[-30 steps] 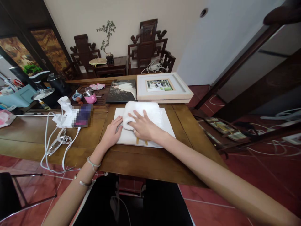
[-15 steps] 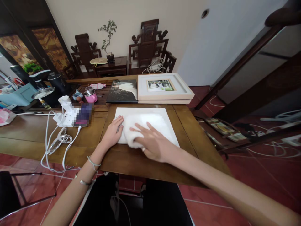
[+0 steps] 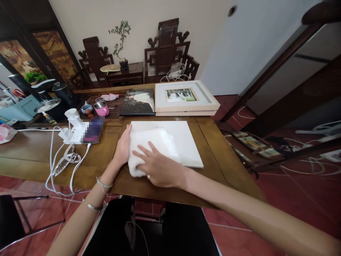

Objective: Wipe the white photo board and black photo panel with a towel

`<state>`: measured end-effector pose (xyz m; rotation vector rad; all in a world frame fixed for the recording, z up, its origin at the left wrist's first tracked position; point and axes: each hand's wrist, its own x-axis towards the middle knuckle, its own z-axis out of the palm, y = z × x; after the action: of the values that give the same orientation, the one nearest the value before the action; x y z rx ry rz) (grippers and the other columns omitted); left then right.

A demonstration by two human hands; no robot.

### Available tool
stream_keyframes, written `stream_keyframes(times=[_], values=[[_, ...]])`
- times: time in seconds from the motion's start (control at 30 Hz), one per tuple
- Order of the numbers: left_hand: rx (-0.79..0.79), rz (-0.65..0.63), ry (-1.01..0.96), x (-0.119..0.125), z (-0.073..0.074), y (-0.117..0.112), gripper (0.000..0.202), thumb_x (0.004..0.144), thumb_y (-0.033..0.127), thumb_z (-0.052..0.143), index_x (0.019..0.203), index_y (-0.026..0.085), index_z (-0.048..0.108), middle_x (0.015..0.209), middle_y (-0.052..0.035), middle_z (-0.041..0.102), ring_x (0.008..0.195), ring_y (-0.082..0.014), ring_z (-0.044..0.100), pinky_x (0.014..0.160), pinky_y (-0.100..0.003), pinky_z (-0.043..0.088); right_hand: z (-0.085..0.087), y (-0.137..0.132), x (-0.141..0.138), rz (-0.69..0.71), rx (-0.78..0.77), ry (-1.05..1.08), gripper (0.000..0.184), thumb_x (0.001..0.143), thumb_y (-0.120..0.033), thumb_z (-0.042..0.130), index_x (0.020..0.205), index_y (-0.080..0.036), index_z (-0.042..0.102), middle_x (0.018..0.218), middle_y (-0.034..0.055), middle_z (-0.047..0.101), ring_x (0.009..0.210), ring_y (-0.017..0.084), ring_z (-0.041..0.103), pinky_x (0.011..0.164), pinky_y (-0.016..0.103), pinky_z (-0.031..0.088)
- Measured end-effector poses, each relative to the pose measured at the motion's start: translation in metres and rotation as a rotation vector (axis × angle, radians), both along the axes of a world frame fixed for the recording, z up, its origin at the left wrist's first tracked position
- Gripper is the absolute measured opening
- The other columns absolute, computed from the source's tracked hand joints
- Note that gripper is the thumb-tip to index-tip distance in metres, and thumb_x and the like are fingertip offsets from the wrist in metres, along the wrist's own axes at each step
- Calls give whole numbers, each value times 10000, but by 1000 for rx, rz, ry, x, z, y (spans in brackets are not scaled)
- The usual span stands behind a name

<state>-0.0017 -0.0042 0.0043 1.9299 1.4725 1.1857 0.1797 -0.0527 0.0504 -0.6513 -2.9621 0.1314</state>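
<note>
A flat white panel (image 3: 190, 142) lies on the wooden table in front of me. Over its left part is a fluffy white cloth (image 3: 141, 137), whose near corner hangs past the panel's front edge. My right hand (image 3: 160, 167) holds the cloth and presses it down, fingers spread on top and the thumb partly hidden. At the panel's left edge, my left hand (image 3: 124, 145) rests with its fingers stretched out along the side, holding nothing.
Behind the panel are a framed photo (image 3: 213, 101) and a dark photo panel (image 3: 128, 106). To the left stand a pink mug (image 3: 101, 109), a power strip (image 3: 77, 134) with white cables and a clear hair claw (image 3: 64, 161). The table's right edge (image 3: 239, 156) is close.
My right hand has slid the cloth left and toward me across the panel. My left hand has shifted slightly left, from the panel's top to its edge.
</note>
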Motion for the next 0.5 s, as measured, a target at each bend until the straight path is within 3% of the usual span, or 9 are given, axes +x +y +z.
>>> stream_keyframes(times=[0.1,0.2,0.37,0.5], values=[[23,-44,79,2,2,-2,559,984,424,209,1411,122,408,1502,-102,378,1405,-197,322,1176,-390,229,5,-13,19,65,-64,-22,350,730,-146,565,1065,-166,663,1421,185,455,1333,393,354,1055,661,246],[-5,-102,198,3,1,-3,516,977,380,245,1351,121,488,1441,-117,466,1370,-210,388,1160,-413,267,6,-9,36,-4,-107,-38,374,704,-108,551,1059,-177,651,1393,166,493,1340,340,367,1086,626,232],[-5,-128,312,3,-4,0,466,931,327,380,1321,110,515,1410,-148,497,1355,-249,411,1154,-462,263,1,35,44,-217,-59,32,404,724,-45,471,1095,-117,614,1336,201,533,1322,298,406,1132,533,183],[6,-148,352,2,-3,1,444,899,260,418,1299,110,536,1408,-143,503,1356,-254,408,1155,-469,253,2,80,19,-315,-111,176,403,777,-47,382,1106,-125,600,1147,142,662,1091,293,580,1059,510,269]])
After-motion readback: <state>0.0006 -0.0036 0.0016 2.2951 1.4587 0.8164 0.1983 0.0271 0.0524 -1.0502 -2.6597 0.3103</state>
